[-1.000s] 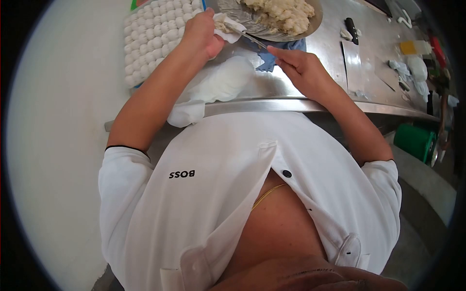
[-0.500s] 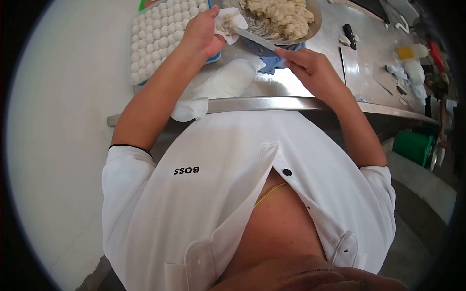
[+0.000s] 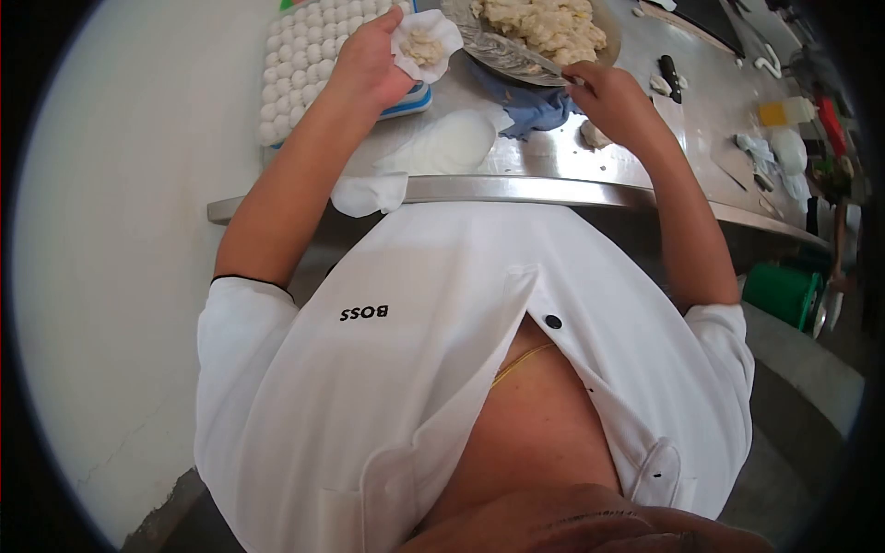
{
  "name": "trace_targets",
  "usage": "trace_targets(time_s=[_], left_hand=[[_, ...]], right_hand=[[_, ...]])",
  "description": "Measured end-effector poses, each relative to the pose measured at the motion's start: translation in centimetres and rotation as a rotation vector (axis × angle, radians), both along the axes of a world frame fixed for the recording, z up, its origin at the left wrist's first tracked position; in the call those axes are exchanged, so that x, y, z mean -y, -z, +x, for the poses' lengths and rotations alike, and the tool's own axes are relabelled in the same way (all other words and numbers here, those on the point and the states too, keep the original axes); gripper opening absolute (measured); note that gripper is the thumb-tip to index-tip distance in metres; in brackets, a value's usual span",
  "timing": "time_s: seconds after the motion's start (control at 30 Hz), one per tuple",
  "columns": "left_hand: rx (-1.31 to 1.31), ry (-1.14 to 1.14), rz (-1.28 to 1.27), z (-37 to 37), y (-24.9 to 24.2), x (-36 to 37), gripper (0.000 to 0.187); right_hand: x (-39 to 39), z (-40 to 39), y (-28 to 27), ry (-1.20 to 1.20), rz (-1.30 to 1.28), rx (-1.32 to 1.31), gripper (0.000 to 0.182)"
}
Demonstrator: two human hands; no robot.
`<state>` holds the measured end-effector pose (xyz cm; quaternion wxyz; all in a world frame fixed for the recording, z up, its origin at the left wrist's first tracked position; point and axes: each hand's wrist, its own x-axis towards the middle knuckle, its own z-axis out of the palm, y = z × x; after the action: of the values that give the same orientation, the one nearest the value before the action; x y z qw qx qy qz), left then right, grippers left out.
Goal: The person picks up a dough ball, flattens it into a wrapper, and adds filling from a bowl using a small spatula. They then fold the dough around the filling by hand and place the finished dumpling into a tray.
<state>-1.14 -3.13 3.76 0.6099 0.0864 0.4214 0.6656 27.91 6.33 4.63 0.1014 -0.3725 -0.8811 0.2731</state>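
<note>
In my left hand (image 3: pixel 373 64) lies a round white dumpling wrapper (image 3: pixel 452 39) with a small mound of pale filling (image 3: pixel 422 48) on it. The fingers curl under and around the wrapper. My right hand (image 3: pixel 608 97) grips the end of a flat metal spatula (image 3: pixel 548 66), whose blade reaches over the near side of a metal bowl (image 3: pixel 489 51). Pale, lumpy filling (image 3: pixel 548 28) is heaped at the bowl's far side. Left of my left hand, a tray of white dumplings (image 3: pixel 313 51) stands in tight rows. A pile of wrappers (image 3: pixel 452 143) lies nearer me.
A blue cloth (image 3: pixel 539 111) is bunched beneath the bowl. One wrapper (image 3: pixel 369 194) hangs over the table's metal edge (image 3: pixel 516 189). At right are a black-handled knife (image 3: pixel 670 76), a yellow-filled bottle (image 3: pixel 784 112) and a small pale lump (image 3: pixel 595 135).
The spatula has moved right, away from the wrapper and back to the bowl. The wrapper now lies open with filling in its middle. The view has shifted slightly.
</note>
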Motion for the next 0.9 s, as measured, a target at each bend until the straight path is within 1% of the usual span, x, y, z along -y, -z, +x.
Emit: trace_targets(time_s=[0.03,0.07,0.13,0.17,0.23,0.27,0.33,0.37,0.43,0.47,0.53,0.67,0.73,0.77,0.83,0.87,0.9], left_hand=[[0.18,0.007,0.063,-0.2,0.5,-0.2,0.052],[0.183,0.015,0.065,0.2,0.2,0.1,0.052],[0.197,0.135,0.14,1.4,-1.5,1.3,0.049],[0.199,0.134,0.144,1.8,-2.0,1.7,0.049],[0.27,0.119,0.206,2.7,-2.7,2.3,0.05],[0.27,0.116,0.211,3.1,-3.0,2.7,0.05],[0.295,0.084,0.25,4.0,-3.6,3.1,0.051],[0.296,0.09,0.254,4.3,-3.6,3.2,0.051],[0.379,0.135,0.315,4.8,-3.6,3.3,0.051],[0.379,0.139,0.319,5.0,-3.6,3.3,0.051],[0.337,0.14,0.32,5.4,-3.7,3.3,0.052],[0.38,0.124,0.308,5.8,-3.8,3.7,0.049],[0.229,0.122,0.263,5.3,-3.5,3.9,0.048],[0.23,0.125,0.264,5.5,-3.7,4.1,0.048],[0.056,0.099,0.169,6.4,-4.4,4.6,0.048],[0.057,0.1,0.17,6.8,-4.6,4.7,0.048],[0.065,0.085,0.14,7.0,-4.8,4.7,0.048]], right_hand=[[-1.3,-0.3,1.3,-0.06,0.213,0.142,0.026],[-2.2,-0.9,2.3,-0.053,0.215,0.145,0.026],[-2.9,-2.3,3.3,-0.01,0.223,0.417,0.024],[-2.5,-2.5,3.3,-0.01,0.228,0.418,0.024],[-1.1,-3.0,2.9,-0.061,0.515,0.277,0.024],[0.0,-3.4,2.4,-0.065,0.52,0.277,0.024],[2.7,-4.3,1.2,-0.097,0.349,-0.161,0.023],[3.9,-4.7,0.9,-0.092,0.354,-0.159,0.023],[5.6,-5.4,0.3,-0.158,0.377,-0.416,0.027],[6.2,-5.6,0.0,-0.156,0.383,-0.415,0.027],[7.1,-5.8,-0.6,-0.063,0.344,-0.512,0.029],[8.1,-5.5,-0.8,-0.083,0.308,-0.557,0.027],[8.4,-5.4,-0.8,-0.065,0.283,-0.606,0.024],[8.5,-5.4,-0.8,-0.063,0.284,-0.605,0.024],[8.5,-5.4,-1.1,-0.042,0.31,-0.606,0.02],[8.4,-5.4,-1.3,-0.041,0.311,-0.605,0.02],[8.3,-5.4,-1.7,0.004,0.11,-0.569,0.02]])
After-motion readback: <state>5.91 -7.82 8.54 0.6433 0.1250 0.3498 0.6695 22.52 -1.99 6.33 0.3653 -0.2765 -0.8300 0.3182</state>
